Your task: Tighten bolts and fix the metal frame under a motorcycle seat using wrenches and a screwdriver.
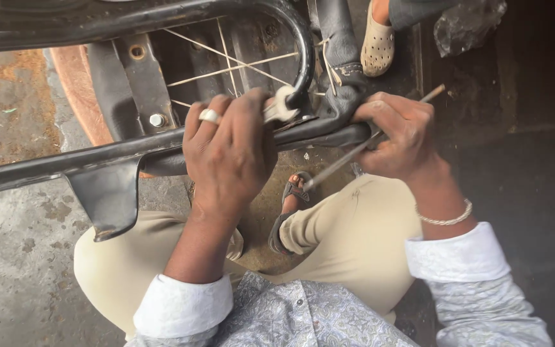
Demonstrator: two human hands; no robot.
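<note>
1. The left hand (229, 151), at frame centre, grips a spanner (282, 106) against the black frame (46, 164).
2. The right hand (398, 136), centre right, clasps a thin rod (338, 164) and the frame's end.

Head camera looks steeply down, close over the squatting person's lap.

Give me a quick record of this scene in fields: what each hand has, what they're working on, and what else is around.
Left hand: left hand with a ring, gripping a silvery wrench at the black metal frame
Right hand: right hand with a wrist bangle, holding a thin metal rod against the frame's end
Work piece: black tubular frame over a spoked wheel
Posture: crouched, sandalled foot beneath the frame
Nearby: another person's foot in a beige clog
Ground: stained concrete floor
</note>
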